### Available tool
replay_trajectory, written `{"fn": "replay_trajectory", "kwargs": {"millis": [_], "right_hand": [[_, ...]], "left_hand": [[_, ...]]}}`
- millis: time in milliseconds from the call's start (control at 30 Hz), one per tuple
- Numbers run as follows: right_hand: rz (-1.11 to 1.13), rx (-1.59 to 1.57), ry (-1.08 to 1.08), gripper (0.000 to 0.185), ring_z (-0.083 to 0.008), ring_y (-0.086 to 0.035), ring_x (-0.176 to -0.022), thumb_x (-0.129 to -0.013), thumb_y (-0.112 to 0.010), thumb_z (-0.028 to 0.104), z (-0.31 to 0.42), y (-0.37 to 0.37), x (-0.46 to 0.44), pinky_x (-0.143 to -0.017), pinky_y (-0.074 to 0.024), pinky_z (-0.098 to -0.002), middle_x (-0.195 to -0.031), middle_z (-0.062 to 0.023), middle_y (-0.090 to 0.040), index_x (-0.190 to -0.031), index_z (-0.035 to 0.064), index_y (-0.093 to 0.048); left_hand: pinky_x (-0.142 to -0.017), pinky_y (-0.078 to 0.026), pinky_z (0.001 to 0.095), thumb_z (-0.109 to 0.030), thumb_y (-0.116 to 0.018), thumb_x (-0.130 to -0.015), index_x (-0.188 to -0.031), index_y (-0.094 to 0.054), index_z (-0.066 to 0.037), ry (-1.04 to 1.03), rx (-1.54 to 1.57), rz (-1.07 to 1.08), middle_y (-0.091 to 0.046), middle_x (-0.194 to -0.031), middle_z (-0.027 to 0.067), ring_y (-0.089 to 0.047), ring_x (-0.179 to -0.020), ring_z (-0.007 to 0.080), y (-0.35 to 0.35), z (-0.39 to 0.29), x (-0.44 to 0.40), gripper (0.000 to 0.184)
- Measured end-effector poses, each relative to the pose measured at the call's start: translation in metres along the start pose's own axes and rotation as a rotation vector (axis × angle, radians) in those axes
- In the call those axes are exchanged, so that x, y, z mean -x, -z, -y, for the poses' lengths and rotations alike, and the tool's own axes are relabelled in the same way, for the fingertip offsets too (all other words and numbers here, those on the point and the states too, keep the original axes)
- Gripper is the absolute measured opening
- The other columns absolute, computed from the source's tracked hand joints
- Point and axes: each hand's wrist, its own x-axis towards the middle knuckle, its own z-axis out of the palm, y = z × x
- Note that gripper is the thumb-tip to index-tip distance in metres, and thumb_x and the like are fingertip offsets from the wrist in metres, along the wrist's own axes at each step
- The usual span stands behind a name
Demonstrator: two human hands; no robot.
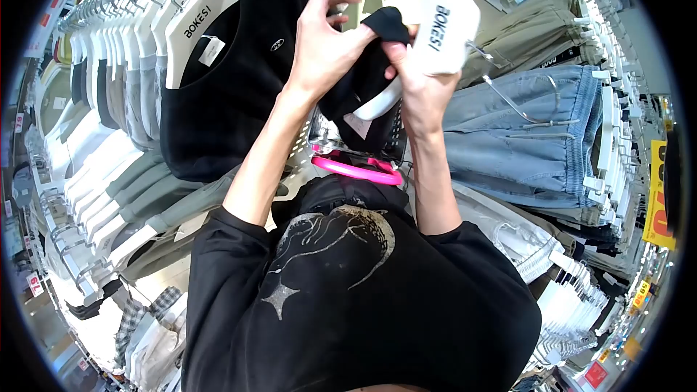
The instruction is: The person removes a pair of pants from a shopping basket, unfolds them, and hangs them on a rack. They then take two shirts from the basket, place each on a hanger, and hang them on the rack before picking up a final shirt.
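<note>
My right hand [428, 91] is closed, its thumb and a finger pinching the edge of a black garment [385, 23]. A white hanger [444, 18] printed BOKESI lies against that hand, slightly blurred; how it is held is hidden. My left hand [323, 51] is raised with curled, separated fingers, and its thumb tip disappears under the black cloth. Below the hands, a white curved piece [379, 104] and a pale tag [357, 125] show among the dark fabric. A basket with a pink handle [356, 169] sits close to my body.
On the left, a black top [239, 101] hangs on a BOKESI hanger [194, 33] before a rail of garments. Blue denim bottoms [523, 138] and khaki ones [523, 33] hang on the right. Beyond the right racks is a yellow price sign [659, 196].
</note>
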Motion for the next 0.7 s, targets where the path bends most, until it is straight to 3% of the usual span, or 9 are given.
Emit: {"fn": "replay_trajectory", "kwargs": {"millis": [133, 233, 333, 467, 500, 567, 633, 667, 700], "right_hand": [[-0.06, -0.079, 0.046, 0.027, -0.0122, -0.062, -0.063, -0.088, -0.077, -0.004, 0.016, 0.014, -0.008, -0.049, -0.0544, -0.0248, -0.093, -0.0064, -0.064, -0.111, -0.0019, -0.063], [-0.118, -0.141, 0.131, 0.028, -0.0132, -0.064, -0.065, -0.09, -0.074, -0.006, 0.025, 0.039, -0.017, -0.051, -0.0588, -0.0277, -0.096, -0.0084, -0.065, -0.114, -0.0007, -0.061], [-0.105, -0.197, 0.071, 0.028, -0.0117, -0.062, -0.065, -0.089, -0.075, -0.006, 0.048, 0.051, -0.017, -0.051, -0.0557, -0.0268, -0.098, -0.0078, -0.066, -0.111, 0.0017, -0.059], [-0.127, -0.145, 0.063, 0.029, -0.0098, -0.058, -0.062, -0.087, -0.076, -0.007, 0.05, 0.074, -0.022, -0.048, -0.049, -0.0242, -0.094, -0.0066, -0.065, -0.109, 0.0015, -0.059], [-0.118, -0.117, 0.039, 0.031, -0.0098, -0.057, -0.062, -0.085, -0.077, -0.007, 0.049, 0.086, -0.025, -0.047, -0.0461, -0.0237, -0.095, -0.007, -0.065, -0.109, 0.0011, -0.059], [-0.094, 0.05, -0.016, 0.027, -0.0085, -0.058, -0.064, -0.086, -0.078, -0.004, 0.051, 0.105, -0.028, -0.048, -0.0431, -0.0241, -0.093, -0.0071, -0.067, -0.106, 0.0032, -0.06], [-0.099, 0.168, -0.053, 0.024, -0.0097, -0.056, -0.061, -0.086, -0.079, 0.0, 0.05, 0.116, -0.029, -0.046, -0.0426, -0.0238, -0.087, -0.0057, -0.066, -0.106, -0.0027, -0.066], [-0.114, 0.23, -0.077, 0.023, -0.0097, -0.057, -0.061, -0.087, -0.08, 0.002, 0.048, 0.121, -0.028, -0.046, -0.0426, -0.0237, -0.087, -0.0055, -0.066, -0.106, -0.0033, -0.067], [-0.128, 0.291, -0.098, 0.023, -0.0097, -0.057, -0.061, -0.088, -0.08, 0.004, 0.045, 0.124, -0.028, -0.046, -0.0426, -0.0237, -0.086, -0.0054, -0.067, -0.106, -0.0038, -0.067]], "left_hand": [[-0.086, -0.056, 0.0292, -0.002, -0.07, -0.084, -0.119, -0.066, -0.002, 0.102, -0.322, 0.112, -0.075, -0.106, 0.0066, -0.072, -0.096, 0.0157, -0.001, 0.032, 0.033, 0.035], [-0.086, -0.057, 0.0321, -0.009, -0.071, -0.083, -0.111, -0.071, -0.003, 0.444, -0.474, 0.258, -0.077, -0.1, 0.0104, -0.074, -0.092, 0.0198, 0.012, 0.068, 0.062, 0.03], [-0.083, -0.057, 0.0323, -0.012, -0.072, -0.082, -0.111, -0.073, -0.005, 0.452, -0.335, 0.235, -0.077, -0.099, 0.0121, -0.075, -0.091, 0.0206, 0.014, 0.074, 0.071, 0.03], [-0.078, -0.058, 0.0326, -0.014, -0.07, -0.082, -0.109, -0.076, -0.007, 0.409, -0.529, 0.203, -0.078, -0.092, 0.0111, -0.076, -0.085, 0.0208, 0.013, 0.06, 0.048, 0.028], [-0.078, -0.058, 0.0361, -0.014, -0.066, -0.082, -0.106, -0.077, -0.007, 0.47, -0.558, 0.171, -0.077, -0.089, 0.0138, -0.076, -0.085, 0.0258, 0.018, 0.057, 0.04, 0.027], [-0.08, -0.058, 0.0387, -0.014, -0.061, -0.081, -0.102, -0.078, -0.005, 0.18, -0.708, 0.059, -0.076, -0.087, 0.0175, -0.076, -0.085, 0.0308, 0.028, 0.045, 0.024, 0.028], [-0.081, -0.058, 0.039, -0.013, -0.058, -0.079, -0.099, -0.078, -0.004, 0.113, -0.762, 0.095, -0.075, -0.089, 0.0209, -0.075, -0.086, 0.0345, 0.037, 0.028, 0.001, 0.03], [-0.074, -0.056, 0.0369, -0.009, -0.056, -0.077, -0.095, -0.077, -0.001, 0.092, -0.648, 0.067, -0.073, -0.076, 0.0187, -0.073, -0.074, 0.0296, 0.039, 0.027, -0.008, 0.029], [-0.067, -0.05, 0.0313, -0.004, -0.052, -0.077, -0.092, -0.076, 0.002, 0.149, -0.467, 0.111, -0.069, -0.069, 0.0079, -0.063, -0.065, 0.017, 0.043, 0.023, -0.019, 0.028]]}}
